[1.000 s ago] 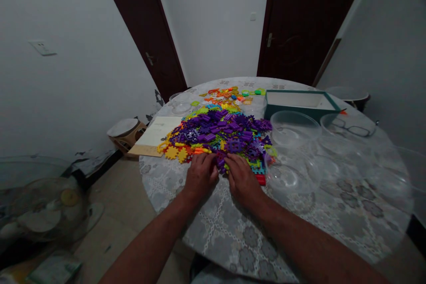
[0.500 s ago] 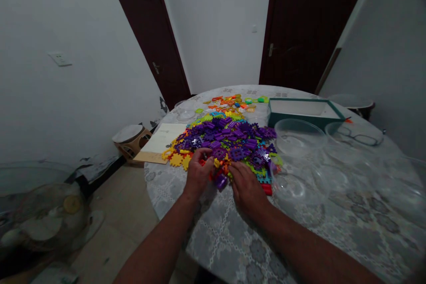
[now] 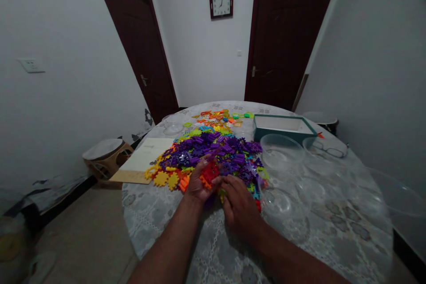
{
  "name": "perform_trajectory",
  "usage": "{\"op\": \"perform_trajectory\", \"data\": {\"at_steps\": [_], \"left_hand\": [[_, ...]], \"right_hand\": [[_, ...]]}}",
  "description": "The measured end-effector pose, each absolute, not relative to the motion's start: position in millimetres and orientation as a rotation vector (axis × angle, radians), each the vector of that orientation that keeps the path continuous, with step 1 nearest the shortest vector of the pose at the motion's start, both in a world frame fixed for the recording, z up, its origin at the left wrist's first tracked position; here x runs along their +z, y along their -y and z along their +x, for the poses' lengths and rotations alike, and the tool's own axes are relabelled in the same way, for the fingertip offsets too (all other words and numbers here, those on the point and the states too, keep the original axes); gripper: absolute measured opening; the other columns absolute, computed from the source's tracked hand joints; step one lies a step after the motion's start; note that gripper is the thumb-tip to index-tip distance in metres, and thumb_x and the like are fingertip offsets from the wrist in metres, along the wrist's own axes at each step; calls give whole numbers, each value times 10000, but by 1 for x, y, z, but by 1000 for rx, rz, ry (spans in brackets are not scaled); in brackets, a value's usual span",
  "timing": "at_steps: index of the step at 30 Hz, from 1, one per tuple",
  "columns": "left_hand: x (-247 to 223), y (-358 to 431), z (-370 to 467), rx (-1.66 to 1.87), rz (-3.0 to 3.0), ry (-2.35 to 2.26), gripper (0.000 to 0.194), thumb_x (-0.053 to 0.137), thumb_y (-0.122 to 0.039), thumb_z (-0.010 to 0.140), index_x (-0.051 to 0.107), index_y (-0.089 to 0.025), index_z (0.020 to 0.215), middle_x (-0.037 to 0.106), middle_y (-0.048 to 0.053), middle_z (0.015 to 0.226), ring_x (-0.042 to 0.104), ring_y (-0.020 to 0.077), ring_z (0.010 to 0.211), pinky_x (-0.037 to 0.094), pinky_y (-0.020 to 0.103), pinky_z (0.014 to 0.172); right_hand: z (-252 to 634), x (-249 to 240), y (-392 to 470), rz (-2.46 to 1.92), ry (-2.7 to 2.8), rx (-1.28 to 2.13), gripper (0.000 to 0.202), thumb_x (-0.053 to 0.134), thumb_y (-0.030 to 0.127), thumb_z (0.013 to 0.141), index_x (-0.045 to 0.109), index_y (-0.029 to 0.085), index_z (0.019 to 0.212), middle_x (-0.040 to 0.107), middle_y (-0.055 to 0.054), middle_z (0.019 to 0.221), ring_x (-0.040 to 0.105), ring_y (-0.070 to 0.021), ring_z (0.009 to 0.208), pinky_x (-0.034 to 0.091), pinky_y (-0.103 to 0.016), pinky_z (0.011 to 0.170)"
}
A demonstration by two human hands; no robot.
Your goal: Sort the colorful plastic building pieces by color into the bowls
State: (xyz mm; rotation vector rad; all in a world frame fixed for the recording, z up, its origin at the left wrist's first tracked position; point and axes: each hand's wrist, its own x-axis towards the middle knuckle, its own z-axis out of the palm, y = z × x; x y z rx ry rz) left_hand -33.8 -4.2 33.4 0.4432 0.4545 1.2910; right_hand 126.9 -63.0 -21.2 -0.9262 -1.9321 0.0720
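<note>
My left hand (image 3: 199, 183) is turned partly palm up and curled around several red building pieces (image 3: 210, 172), with an orange piece (image 3: 205, 182) among them. Close against it, my right hand (image 3: 240, 199) has its fingers bent together, fingertips beside the red pieces. A small yellow-green piece (image 3: 222, 193) shows between its thumb and fingers. Just beyond both hands spreads a heap of purple building pieces (image 3: 203, 144), many of them notched gear shapes. Yellow gear-shaped pieces (image 3: 161, 179) lie at the heap's left edge.
Clear plastic tubs (image 3: 281, 151) stand to the right, in front of a green-rimmed box (image 3: 284, 126). Eyeglasses (image 3: 333, 151) lie farther right. Left of the heap is a pale board (image 3: 149, 153). Orange and yellow pieces (image 3: 214, 117) are scattered at the back of the patterned tablecloth (image 3: 159, 213).
The view has tilted up and shifted right. My left hand has turned palm up and now holds red pieces lifted from the heap's near edge; my right hand remains close beside it.
</note>
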Motion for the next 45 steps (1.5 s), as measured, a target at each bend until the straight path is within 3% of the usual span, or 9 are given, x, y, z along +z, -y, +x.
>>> {"op": "perform_trajectory", "data": {"at_steps": [4, 11, 14, 18, 23, 28, 33, 38, 45], "left_hand": [[29, 7, -38, 1282, 452, -409, 486, 819, -200, 773, 621, -260, 1213, 705, 12, 932, 732, 186, 797, 458, 163, 434], [29, 10, -37, 1074, 681, -411, 338, 811, -294, 834, 615, -232, 1102, 718, 37, 898, 687, 147, 658, 469, 152, 427], [28, 10, -34, 1012, 752, -441, 306, 790, -314, 857, 625, -223, 1098, 708, 37, 883, 663, 137, 625, 467, 155, 415], [25, 12, -29, 962, 750, -460, 267, 788, -290, 861, 652, -207, 1076, 686, 22, 857, 622, 116, 581, 465, 164, 400], [22, 6, -27, 1006, 524, -461, 283, 773, -237, 860, 683, -164, 1118, 710, 70, 946, 715, 176, 760, 465, 168, 414], [25, 0, -30, 1026, 297, -460, 182, 655, -276, 940, 689, -127, 1039, 713, 101, 908, 708, 179, 721, 448, 178, 393], [29, 0, -31, 1021, 258, -419, 215, 605, -297, 966, 696, -117, 1042, 717, 124, 895, 713, 192, 708, 455, 183, 387], [31, 0, -30, 1024, 265, -419, 224, 569, -293, 1003, 692, -111, 1044, 720, 126, 888, 721, 193, 688, 453, 187, 382], [32, 6, -23, 1052, 312, -498, 194, 684, -329, 993, 664, -142, 947, 719, 72, 826, 716, 165, 647, 430, 171, 359]], "right_hand": [[131, -8, 68, -875, 1877, 42, 540, 515, 32, 934, 621, 228, 1426, 622, -145, 1462, 578, -300, 1387, 546, -580, 1142], [141, 32, 75, -908, 1781, -30, 703, 505, 33, 982, 410, 288, 1630, 412, -145, 1673, 471, -285, 1522, 528, -519, 1177], [145, 45, 67, -961, 1777, -87, 616, 530, 80, 1015, 461, 262, 1600, 517, -155, 1594, 516, -274, 1485, 526, -502, 1175], [151, 53, 59, -971, 1826, -18, 319, 547, 155, 1046, 674, 206, 1335, 743, -124, 1253, 699, -243, 1192, 586, -430, 1054], [176, 79, 58, -1229, 1738, 313, 222, 580, 309, 1056, 745, 221, 1176, 796, -60, 1031, 748, -206, 901, 590, -338, 845], [237, 123, 13, -1432, 1887, 221, 301, 575, 397, 1023, 782, 225, 1158, 804, -61, 979, 731, -207, 810, 550, -328, 769], [300, 146, -78, -1750, 1820, -181, 312, 596, 332, 938, 826, 169, 1073, 811, -138, 1019, 734, -282, 937, 542, -402, 903], [311, 151, -109, -1748, 1654, -374, 440, 562, 245, 924, 743, 61, 1282, 754, -235, 1243, 717, -324, 1087, 512, -464, 1038], [202, 120, 0, -1175, 2161, 152, 280, 607, 274, 1001, 729, 215, 1246, 769, -94, 1185, 728, -223, 991, 574, -405, 951]]}}
